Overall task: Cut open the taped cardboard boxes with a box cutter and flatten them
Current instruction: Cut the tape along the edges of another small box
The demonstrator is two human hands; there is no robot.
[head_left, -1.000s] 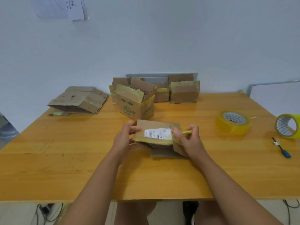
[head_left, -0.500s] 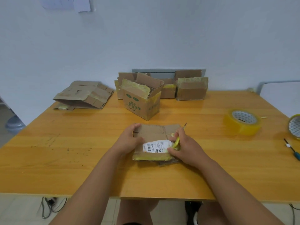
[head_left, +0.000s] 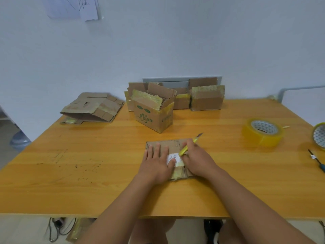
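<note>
Both hands press a flattened cardboard box (head_left: 164, 144) against the wooden desk (head_left: 105, 173), near its front edge. The left hand (head_left: 156, 164) lies flat, fingers spread, over the white shipping label (head_left: 174, 158). The right hand (head_left: 197, 158) grips a yellow box cutter (head_left: 189, 147), blade pointing away. An opened box (head_left: 153, 111) stands behind, with more flattened cardboard (head_left: 93, 108) far left.

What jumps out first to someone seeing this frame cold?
Two hands pressing a flattened box at the table's centre: the left hand lies flat on it, the right hand grips a yellow box cutter with its blade pointing away. Behind stands an opened box with green print, with a pile of flattened cardboard at far left. A tape roll sits to the right.
</note>
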